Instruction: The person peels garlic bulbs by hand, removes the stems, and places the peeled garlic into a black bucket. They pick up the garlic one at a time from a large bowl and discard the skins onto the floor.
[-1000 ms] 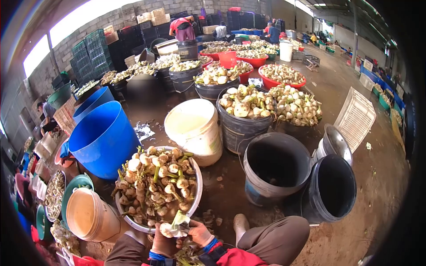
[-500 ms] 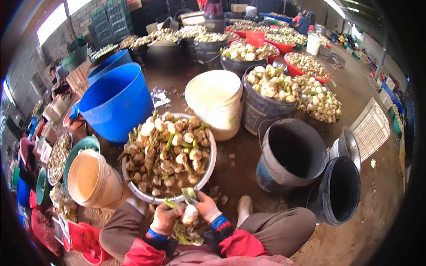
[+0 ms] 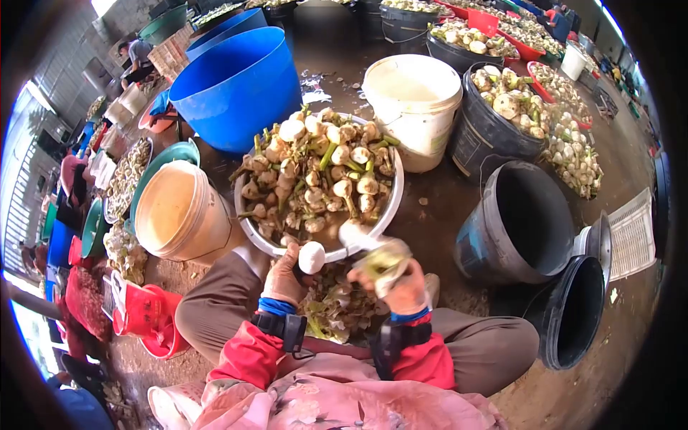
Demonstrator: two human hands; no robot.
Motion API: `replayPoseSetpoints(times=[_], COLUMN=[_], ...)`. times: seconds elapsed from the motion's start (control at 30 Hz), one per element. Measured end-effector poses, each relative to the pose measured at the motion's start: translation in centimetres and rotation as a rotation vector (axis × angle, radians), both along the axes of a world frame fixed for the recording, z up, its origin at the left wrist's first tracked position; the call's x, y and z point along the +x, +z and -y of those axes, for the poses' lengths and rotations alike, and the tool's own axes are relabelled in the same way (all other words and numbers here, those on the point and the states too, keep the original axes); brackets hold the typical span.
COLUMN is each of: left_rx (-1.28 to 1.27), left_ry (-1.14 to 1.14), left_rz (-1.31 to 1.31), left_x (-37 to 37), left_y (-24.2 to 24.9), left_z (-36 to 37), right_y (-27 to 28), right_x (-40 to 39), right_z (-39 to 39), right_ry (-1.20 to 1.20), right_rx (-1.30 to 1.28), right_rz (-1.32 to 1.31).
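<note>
- Left hand (image 3: 284,281) pinches a white garlic bulb (image 3: 312,257).
- Right hand (image 3: 405,288), blurred, seemingly grips greenish garlic trimmings (image 3: 385,261).
- Stalked garlic (image 3: 315,172) fills the round basin (image 3: 398,188) ahead.

Basin (image 3: 392,213), centre, garlic (image 3: 308,172) within; tub (image 3: 247,104), upper left of centre; pail (image 3: 416,136), upper centre, right of tub; laden bucket (image 3: 491,132), upper right; crate (image 3: 632,233), right edge; bulb (image 3: 312,258), in left hand (image 3: 284,279); peelings (image 3: 340,308), below basin, between that and right hand (image 3: 405,288)
</note>
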State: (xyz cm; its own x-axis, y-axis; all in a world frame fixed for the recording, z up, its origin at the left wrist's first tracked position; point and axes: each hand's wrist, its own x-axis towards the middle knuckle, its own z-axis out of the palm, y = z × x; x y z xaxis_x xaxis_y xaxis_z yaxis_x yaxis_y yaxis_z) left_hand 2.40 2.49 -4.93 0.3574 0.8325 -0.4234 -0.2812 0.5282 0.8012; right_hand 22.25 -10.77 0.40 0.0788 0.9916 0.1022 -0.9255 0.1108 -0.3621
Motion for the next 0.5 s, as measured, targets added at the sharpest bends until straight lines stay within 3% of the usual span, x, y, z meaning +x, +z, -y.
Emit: replayPoseSetpoints(times=[0.03,0.07,0.1,0.13,0.2,0.27,0.33,0.4,0.43,0.5], left_rx=[-0.231,-0.235,-0.234,-0.231,-0.331,-0.303,-0.35,-0.105,-0.105,0.078], left_ry=[0.111,0.115,0.145,0.173,0.186,0.161,0.367,0.28,0.279,0.471], left_rz=[0.17,0.169,0.223,0.276,0.344,0.368,0.36,0.32,0.319,0.552], left_x=[-0.1,-0.4,-0.8,-0.9,-0.9,-1.4,-3.0,-6.7,-8.9,-12.8], left_y=[-0.3,-0.5,-0.7,0.0,2.9,3.9,2.4,1.0,2.1,6.0], left_z=[-0.4,-0.3,-0.2,0.1,0.6,0.5,-2.1,-6.7,-8.7,-13.0], right_y=[0.1,0.0,-0.8,1.1,-0.1,-12.7,-7.2,-9.9,-10.8,-11.0], right_x=[0.4,0.8,0.9,0.4,0.0,-2.8,-5.1,-6.9,-7.1,-6.7], right_z=[-0.4,-0.6,-0.4,-0.4,-1.4,-3.0,-2.3,-2.5,-2.4,-2.8], right_ry=[-0.142,-0.284,-0.388,-0.277,-0.106,0.305,0.573,0.751,0.746,0.687], right_rx=[0.088,0.176,0.072,-0.182,-0.283,-0.305,-0.17,-0.195,-0.212,-0.324], right_rz=[-0.013,-0.024,0.113,-0.046,1.211,1.16,1.798,1.817,1.778,1.69])
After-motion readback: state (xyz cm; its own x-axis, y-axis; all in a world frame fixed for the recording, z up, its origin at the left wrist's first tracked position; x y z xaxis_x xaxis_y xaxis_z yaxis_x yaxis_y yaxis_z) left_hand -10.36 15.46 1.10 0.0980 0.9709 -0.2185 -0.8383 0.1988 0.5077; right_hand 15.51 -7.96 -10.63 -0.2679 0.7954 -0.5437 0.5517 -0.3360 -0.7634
